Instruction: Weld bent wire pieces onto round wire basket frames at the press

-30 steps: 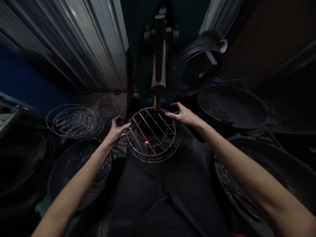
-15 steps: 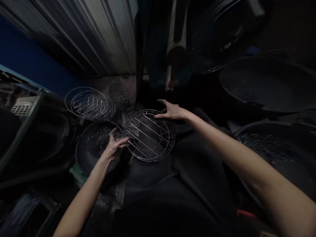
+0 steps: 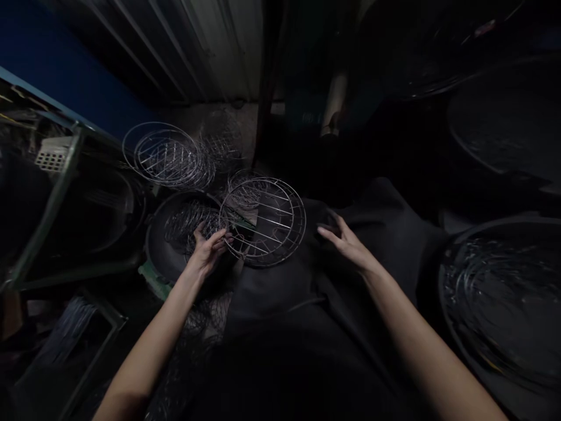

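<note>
A round wire rack [image 3: 268, 220] with parallel bars and a double ring rim hangs tilted over my dark-clothed lap [image 3: 280, 292]. My left hand [image 3: 209, 248] grips its left edge between thumb and fingers. To the right of the rack, apart from it, is my right hand [image 3: 346, 240], thumb and fingers spread with nothing seen between them. Under and behind my left hand stands a black basin [image 3: 164, 248] holding a tangle of wire pieces [image 3: 186, 225].
Several similar wire racks [image 3: 169, 158] lie piled on the floor at the back left. A large basin [image 3: 447, 280] with curved wire pieces stands at the right. A green metal frame [image 3: 48, 204] is at the left, and a corrugated wall [image 3: 210, 52] rises behind.
My right hand has left the rack's far right rim and moved right and nearer to me. The rack stays in my left hand, its tilt changed. The view has shifted.
</note>
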### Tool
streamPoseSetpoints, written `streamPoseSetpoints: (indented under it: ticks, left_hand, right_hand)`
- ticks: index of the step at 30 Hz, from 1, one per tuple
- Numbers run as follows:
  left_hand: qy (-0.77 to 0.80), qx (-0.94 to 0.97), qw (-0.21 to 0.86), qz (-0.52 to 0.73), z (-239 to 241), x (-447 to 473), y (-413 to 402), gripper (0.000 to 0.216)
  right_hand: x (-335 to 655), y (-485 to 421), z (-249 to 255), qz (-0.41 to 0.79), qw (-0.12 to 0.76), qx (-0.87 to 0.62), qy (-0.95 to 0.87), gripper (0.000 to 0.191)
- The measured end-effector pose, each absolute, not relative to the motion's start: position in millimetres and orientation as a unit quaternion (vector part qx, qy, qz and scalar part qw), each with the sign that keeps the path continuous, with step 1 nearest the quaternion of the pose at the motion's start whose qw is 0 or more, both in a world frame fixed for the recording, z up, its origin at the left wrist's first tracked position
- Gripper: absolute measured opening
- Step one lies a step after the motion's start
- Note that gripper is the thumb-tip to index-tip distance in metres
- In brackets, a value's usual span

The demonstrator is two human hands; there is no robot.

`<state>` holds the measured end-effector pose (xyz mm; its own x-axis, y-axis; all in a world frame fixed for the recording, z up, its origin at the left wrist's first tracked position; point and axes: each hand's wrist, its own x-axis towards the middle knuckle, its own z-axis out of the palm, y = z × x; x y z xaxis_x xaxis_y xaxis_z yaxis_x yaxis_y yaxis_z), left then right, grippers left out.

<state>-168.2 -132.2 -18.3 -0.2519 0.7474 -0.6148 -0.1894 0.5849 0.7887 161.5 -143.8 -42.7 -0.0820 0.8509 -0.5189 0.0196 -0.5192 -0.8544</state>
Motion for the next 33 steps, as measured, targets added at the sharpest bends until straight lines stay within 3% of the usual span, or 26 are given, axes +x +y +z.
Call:
streamPoseSetpoints:
  ticks: [7, 13, 19, 21, 26, 28, 33]
  left_hand:
    - [0.678, 0.209, 0.551, 0.439, -11.5, -155.5, -137.1, 0.090]
    - [0.680, 0.241, 0.520, 0.458, 9.5, -138.8, -155.0, 0.097]
    - [0.675, 0.187, 0.584, 0.410, 12.6, -131.7, -189.8, 0.109]
    - [0.692, 0.176, 0.589, 0.379, 7.8, -143.4, -193.1, 0.104]
    - [0.698, 0.266, 0.556, 0.366, 12.2, -186.1, -142.4, 0.079]
    - [0.661, 0.350, 0.555, 0.363, 20.0, -192.8, -107.6, 0.085]
    - [0.587, 0.491, 0.604, 0.222, 25.8, -182.3, -44.0, 0.105]
  right_hand:
    - [129.3, -140.1, -31.0, 0.703, 0.351, -0.561, -0.263, 0.102]
    - [123.2, -150.2, -10.0, 0.676, 0.350, -0.601, -0.244, 0.113]
    - [138.3, -149.2, -11.0, 0.638, 0.278, -0.657, -0.291, 0.116]
    - [139.2, -147.5, -18.3, 0.627, 0.266, -0.661, -0.315, 0.115]
    - [140.6, -141.8, -29.9, 0.606, 0.228, -0.679, -0.346, 0.116]
    - [139.8, -139.4, -27.1, 0.599, 0.220, -0.679, -0.362, 0.118]
    - [135.0, -134.6, -14.9, 0.604, 0.228, -0.656, -0.392, 0.124]
